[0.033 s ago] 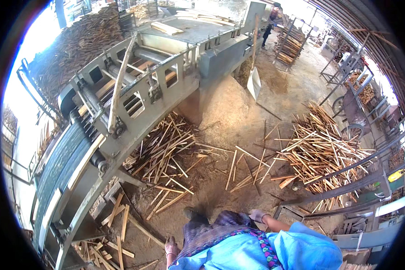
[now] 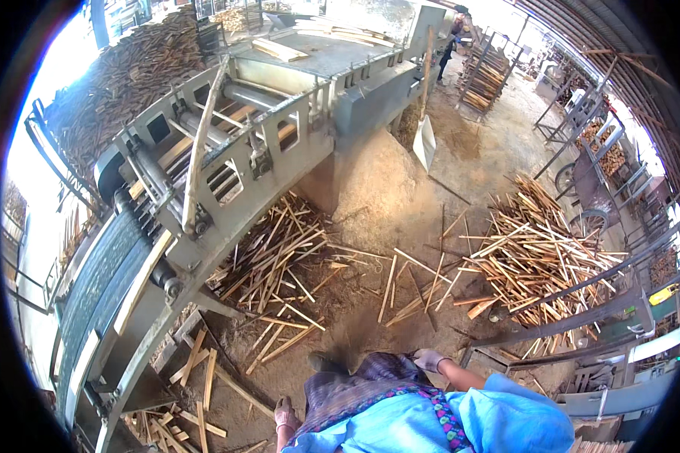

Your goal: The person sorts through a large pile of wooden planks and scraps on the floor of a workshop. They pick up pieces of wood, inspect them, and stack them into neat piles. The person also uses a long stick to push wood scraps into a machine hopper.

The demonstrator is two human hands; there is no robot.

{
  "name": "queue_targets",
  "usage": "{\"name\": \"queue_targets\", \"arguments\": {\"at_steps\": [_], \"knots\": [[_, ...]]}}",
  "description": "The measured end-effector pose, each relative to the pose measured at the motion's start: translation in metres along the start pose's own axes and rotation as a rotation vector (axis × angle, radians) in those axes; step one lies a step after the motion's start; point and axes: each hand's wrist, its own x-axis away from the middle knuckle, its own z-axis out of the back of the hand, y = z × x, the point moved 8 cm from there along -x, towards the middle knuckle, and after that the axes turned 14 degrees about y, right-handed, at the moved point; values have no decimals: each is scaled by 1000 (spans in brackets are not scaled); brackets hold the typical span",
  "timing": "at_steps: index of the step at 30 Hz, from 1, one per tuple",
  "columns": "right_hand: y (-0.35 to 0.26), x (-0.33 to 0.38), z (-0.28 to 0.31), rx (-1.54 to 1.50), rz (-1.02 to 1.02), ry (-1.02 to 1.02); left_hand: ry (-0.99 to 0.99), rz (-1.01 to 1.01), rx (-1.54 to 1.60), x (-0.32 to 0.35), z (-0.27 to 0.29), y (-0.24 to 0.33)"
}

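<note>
My left hand [image 2: 285, 414], in a pale glove, hangs beside the dark patterned cloth [image 2: 340, 396] around my waist. No object shows in it, and its fingers look loosely extended. At the right edge of that cloth is my right hand [image 2: 430, 360], also gloved, with its fingers toward the fabric and apparently loose. Nothing visible is held there either. Thin wooden strips [image 2: 295, 343] lie on the ground in front of me. Nearest my left hand, more wood pieces [image 2: 210, 377] lie below the machine's frame.
A long metal machine [image 2: 287, 170] with rollers and a blue belt [image 2: 109, 264] runs along the left. Sawdust [image 2: 381, 181] is heaped beside it, near a shovel [image 2: 425, 143]. A strip pile [image 2: 540, 249] and a curved metal frame [image 2: 574, 321] stand right. A person [image 2: 447, 49] is far back.
The view has shifted very slightly. Both my hands stay low by my body, and the distant person has changed posture a little.
</note>
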Motion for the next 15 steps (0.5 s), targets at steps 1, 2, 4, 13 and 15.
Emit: {"name": "queue_targets", "arguments": {"at_steps": [1,2,4,13,15], "knots": [[8,-15,6,-12,-20,71,6,11,111,-24,-11,-1],[11,-27,15,-32,-31,142,11,19,218,-48,-21,1],[-94,1,43,-79,-73,54,138,287,270,-55,14,-25],[-102,-52,59,93,9,67,109,354,153,-78,22,-18],[-76,-50,80,143,-83,106,-6,420,69,-51,7,44]]}}
